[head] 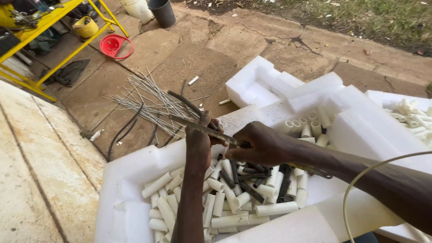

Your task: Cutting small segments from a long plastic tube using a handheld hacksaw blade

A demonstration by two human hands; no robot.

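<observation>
Over the white foam tray: we describe from our near edge outward.
Tray (130, 180): nearest us, a foam tray holding a heap of short white tube pieces (225, 209) with a few dark pieces (252, 180) mixed in.
Left hand (200, 139): we hold it above the heap, fingers wrapped tight around a dark cable (186, 104) that rises from the fist.
Right hand (265, 144): closed firmly on the handle end of a long knife (202, 129), just beside the left fist.
Key relation: the knife runs from our right grip up and to the left, crossing at the top of the left fist; the cable runs up and left beyond it, so the blade meets the cable just above the left hand's grip.
Nearer hand: the left is the one at the cable; the right reaches it only through the blade.
Beyond: a bundle of thin grey rods (144, 101) lies on the paving, with foam blocks (270, 85) to the right.
Farthest: a red basket (114, 46) beside a yellow frame (54, 18).
</observation>
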